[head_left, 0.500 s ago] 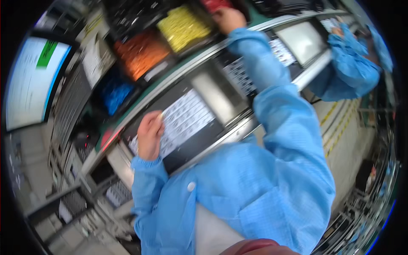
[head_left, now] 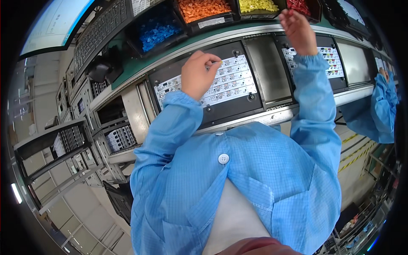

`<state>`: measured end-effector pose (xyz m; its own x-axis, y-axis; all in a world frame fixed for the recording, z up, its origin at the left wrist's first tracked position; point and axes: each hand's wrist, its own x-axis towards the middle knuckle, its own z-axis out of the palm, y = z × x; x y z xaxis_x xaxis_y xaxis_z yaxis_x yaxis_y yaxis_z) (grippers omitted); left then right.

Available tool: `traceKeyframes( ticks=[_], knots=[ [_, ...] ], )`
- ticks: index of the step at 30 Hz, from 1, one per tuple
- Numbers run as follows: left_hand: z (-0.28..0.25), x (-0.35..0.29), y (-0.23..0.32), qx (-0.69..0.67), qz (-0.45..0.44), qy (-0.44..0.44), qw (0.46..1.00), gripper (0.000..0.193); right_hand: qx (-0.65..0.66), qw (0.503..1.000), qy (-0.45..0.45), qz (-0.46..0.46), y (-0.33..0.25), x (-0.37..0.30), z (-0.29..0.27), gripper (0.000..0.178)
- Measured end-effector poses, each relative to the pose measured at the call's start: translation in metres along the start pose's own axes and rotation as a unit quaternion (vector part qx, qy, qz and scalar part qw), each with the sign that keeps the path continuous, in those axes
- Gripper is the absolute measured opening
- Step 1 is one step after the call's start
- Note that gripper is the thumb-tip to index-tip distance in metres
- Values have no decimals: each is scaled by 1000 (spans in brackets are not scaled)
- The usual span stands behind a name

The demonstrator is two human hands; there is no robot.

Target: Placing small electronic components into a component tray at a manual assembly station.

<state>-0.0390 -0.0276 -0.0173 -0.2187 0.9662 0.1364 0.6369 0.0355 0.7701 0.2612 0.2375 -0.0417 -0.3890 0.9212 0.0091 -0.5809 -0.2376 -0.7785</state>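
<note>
My left hand [head_left: 199, 75] is over a white circuit board panel [head_left: 231, 87] lying in a black tray [head_left: 193, 115]. Its thumb and fingers are pinched together, and a speck of yellow, seemingly a small yellow piece [head_left: 220, 63], shows at the tips. Farther right, my right hand [head_left: 301, 36] is raised in front of a bin of red pieces [head_left: 298, 6]. Its fingers are curled, with a bit of red at their tips that looks like small red pieces [head_left: 290, 13]. A second board panel [head_left: 290, 57] is partly behind my right wrist.
Bins of blue pieces [head_left: 158, 35], orange pieces [head_left: 204, 9] and yellow pieces [head_left: 258, 5] line the back. A keyboard [head_left: 102, 32] and monitor [head_left: 53, 27] stand at left. Metal conveyor rails [head_left: 276, 114] run along the front. Another person's blue sleeve [head_left: 384, 106] is at far right.
The view has turned and sharpened. My right hand has drawn back from the red bin with red at its fingertips. My left hand stays pinched over the board panel.
</note>
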Motion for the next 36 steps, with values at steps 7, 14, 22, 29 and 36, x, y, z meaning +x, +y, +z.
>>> traceKeyframes(
  ticks=[7,14,22,29,36],
  knots=[
    [5,6,1,102,14,9,995,7,-36,981,-27,189,49,-69,74,23],
    [11,4,4,117,14,16,993,7,-184,972,-29,144,57,-82,87,36],
    [8,-17,-3,224,146,16,963,22,-422,892,-149,-73,91,-91,101,25],
    [1,-22,-5,187,149,24,971,27,-604,776,-149,-106,95,-105,127,15],
    [-10,-23,-22,-459,-180,-100,864,39,-656,708,-179,-191,106,-102,121,11]
  ],
)
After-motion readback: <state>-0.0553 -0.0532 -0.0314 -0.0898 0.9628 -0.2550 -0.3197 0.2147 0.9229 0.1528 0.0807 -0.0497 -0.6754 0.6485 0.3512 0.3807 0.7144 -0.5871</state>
